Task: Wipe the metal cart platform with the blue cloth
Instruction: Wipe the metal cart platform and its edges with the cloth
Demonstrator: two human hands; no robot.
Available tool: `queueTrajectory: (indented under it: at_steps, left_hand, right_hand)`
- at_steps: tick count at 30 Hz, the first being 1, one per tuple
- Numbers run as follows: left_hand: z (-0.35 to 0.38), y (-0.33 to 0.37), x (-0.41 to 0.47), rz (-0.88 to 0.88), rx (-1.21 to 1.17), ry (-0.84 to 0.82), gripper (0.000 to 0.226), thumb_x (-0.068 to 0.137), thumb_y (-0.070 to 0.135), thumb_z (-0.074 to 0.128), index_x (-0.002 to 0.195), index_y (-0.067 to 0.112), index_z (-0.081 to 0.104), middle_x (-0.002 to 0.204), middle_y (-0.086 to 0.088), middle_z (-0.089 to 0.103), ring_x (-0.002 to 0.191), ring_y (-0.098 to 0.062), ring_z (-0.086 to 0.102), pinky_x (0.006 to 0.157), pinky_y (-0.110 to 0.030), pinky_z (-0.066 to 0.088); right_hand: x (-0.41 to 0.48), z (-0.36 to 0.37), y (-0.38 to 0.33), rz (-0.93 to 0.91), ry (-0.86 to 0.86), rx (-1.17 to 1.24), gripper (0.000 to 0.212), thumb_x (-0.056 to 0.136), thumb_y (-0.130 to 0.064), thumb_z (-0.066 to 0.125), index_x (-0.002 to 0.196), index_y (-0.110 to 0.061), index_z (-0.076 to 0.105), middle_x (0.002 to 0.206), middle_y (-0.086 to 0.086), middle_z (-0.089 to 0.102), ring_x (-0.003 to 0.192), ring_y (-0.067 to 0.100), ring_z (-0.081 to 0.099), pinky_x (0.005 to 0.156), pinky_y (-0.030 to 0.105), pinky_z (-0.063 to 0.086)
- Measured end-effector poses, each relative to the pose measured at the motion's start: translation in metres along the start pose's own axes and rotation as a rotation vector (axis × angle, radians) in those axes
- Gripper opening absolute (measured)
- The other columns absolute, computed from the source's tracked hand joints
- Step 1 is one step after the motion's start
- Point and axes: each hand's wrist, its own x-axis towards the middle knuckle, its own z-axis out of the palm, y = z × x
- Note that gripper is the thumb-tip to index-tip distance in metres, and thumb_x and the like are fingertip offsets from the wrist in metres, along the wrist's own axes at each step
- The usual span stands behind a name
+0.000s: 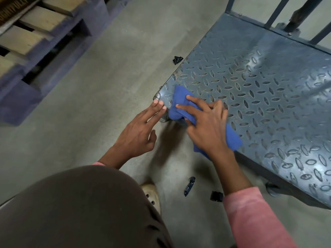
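My left hand (138,133) has straight fingers, tips touching the corner of the metal cart platform (259,86). My right hand (206,127) is spread flat, pressing the blue cloth (180,97) onto that same corner, with some cloth hanging over the edge.

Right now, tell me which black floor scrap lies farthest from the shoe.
The scrap beside the cart platform, beyond the blue cloth; the other two lie by the pink sleeve.

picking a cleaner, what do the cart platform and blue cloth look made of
Cart platform: likely painted steel tread plate, grey-blue, semi-glossy; raised lozenge pattern, glare, scuffed corner. Blue cloth: soft matte textile, fibre unclear; it bunches and folds under the right hand.
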Motion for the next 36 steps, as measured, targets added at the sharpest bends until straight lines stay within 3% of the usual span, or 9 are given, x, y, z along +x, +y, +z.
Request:
queueTrajectory:
  at_steps: [8, 11, 16, 19, 24, 28, 30, 33, 36]
  left_hand:
    - [-0.009, 0.000, 0.002, 0.000, 0.087, -0.069, 0.085, 0.077, 0.000, 0.062, 0.158, 0.003, 0.036, 0.168, -0.014, 0.031, 0.158, -0.027, 0.023, 0.123, -0.053, 0.032]
    - [-0.009, 0.008, 0.002, -0.006, 0.176, -0.077, 0.087, 0.078, 0.006, 0.061, 0.160, 0.006, 0.033, 0.169, -0.012, 0.029, 0.160, -0.025, 0.019, 0.126, -0.056, 0.022]
    - [0.002, 0.031, 0.013, 0.059, 0.194, -0.098, 0.088, 0.082, 0.016, 0.061, 0.163, 0.008, 0.028, 0.171, -0.009, 0.023, 0.161, -0.024, 0.013, 0.127, -0.056, 0.017]
    - [0.009, 0.043, 0.027, 0.090, 0.169, -0.107, 0.082, 0.089, 0.023, 0.059, 0.163, 0.007, 0.028, 0.171, -0.010, 0.023, 0.161, -0.025, 0.013, 0.129, -0.051, 0.017]
    - [0.001, 0.036, 0.050, 0.247, 0.243, -0.130, 0.059, 0.108, 0.033, 0.036, 0.157, 0.000, 0.039, 0.163, -0.019, 0.037, 0.155, -0.032, 0.030, 0.127, -0.048, 0.025]
    - [-0.016, 0.040, 0.065, 0.298, 0.438, -0.346, 0.072, 0.106, 0.043, 0.015, 0.159, -0.003, 0.029, 0.164, -0.026, 0.031, 0.154, -0.040, 0.028, 0.127, -0.051, 0.027]
    - [-0.028, 0.047, 0.072, 0.362, 0.630, -0.516, 0.076, 0.105, 0.043, 0.011, 0.160, -0.009, 0.007, 0.167, -0.034, 0.011, 0.157, -0.047, 0.014, 0.129, -0.053, 0.018]
    - [-0.043, 0.058, 0.085, 0.397, 0.793, -0.790, 0.088, 0.107, 0.045, 0.028, 0.155, -0.010, -0.021, 0.163, -0.037, -0.020, 0.156, -0.050, -0.010, 0.129, -0.055, 0.008]
    - [-0.045, 0.071, 0.095, 0.268, 0.706, -0.939, 0.103, 0.105, 0.048, 0.043, 0.152, -0.009, -0.029, 0.160, -0.033, -0.033, 0.153, -0.049, -0.023, 0.130, -0.054, 0.002]
  right_hand:
    - [0.010, -0.001, 0.005, -0.080, -0.027, -0.009, 0.048, 0.083, -0.033, 0.051, 0.126, -0.054, 0.058, 0.146, -0.030, 0.044, 0.102, 0.018, 0.036, 0.081, 0.031, 0.023]
    - [-0.028, -0.010, 0.040, 0.154, 0.116, 0.067, 0.047, 0.081, -0.028, 0.057, 0.123, -0.050, 0.064, 0.143, -0.029, 0.049, 0.099, 0.022, 0.038, 0.085, 0.035, 0.032]
    - [-0.031, -0.005, 0.040, 0.576, 0.242, 0.065, 0.044, 0.090, -0.042, 0.055, 0.133, -0.039, 0.061, 0.151, -0.011, 0.047, 0.111, 0.035, 0.040, 0.087, 0.036, 0.023]
    - [-0.009, 0.007, 0.005, 0.430, 0.165, -0.021, 0.054, 0.097, -0.057, 0.042, 0.143, -0.032, 0.052, 0.157, -0.003, 0.039, 0.116, 0.035, 0.037, 0.089, 0.041, 0.023]
    - [-0.016, 0.002, 0.007, 0.362, 0.104, -0.027, 0.052, 0.101, -0.050, 0.034, 0.149, -0.032, 0.045, 0.160, -0.013, 0.033, 0.120, 0.031, 0.036, 0.092, 0.040, 0.026]
    - [-0.066, -0.008, 0.048, 0.663, 0.197, -0.071, 0.052, 0.101, -0.052, 0.035, 0.148, -0.034, 0.046, 0.160, -0.015, 0.032, 0.121, 0.033, 0.032, 0.096, 0.042, 0.024]
    - [-0.077, -0.014, 0.062, 0.794, 0.265, -0.079, 0.052, 0.100, -0.051, 0.036, 0.146, -0.032, 0.049, 0.158, -0.012, 0.036, 0.117, 0.035, 0.036, 0.094, 0.043, 0.027]
    - [-0.071, -0.020, 0.066, 0.844, 0.259, -0.069, 0.053, 0.101, -0.049, 0.039, 0.148, -0.028, 0.048, 0.159, -0.009, 0.036, 0.119, 0.037, 0.037, 0.091, 0.042, 0.024]
    - [-0.065, -0.016, 0.058, 0.859, 0.232, -0.086, 0.056, 0.101, -0.048, 0.039, 0.151, -0.024, 0.042, 0.161, -0.004, 0.031, 0.124, 0.036, 0.031, 0.092, 0.042, 0.020]
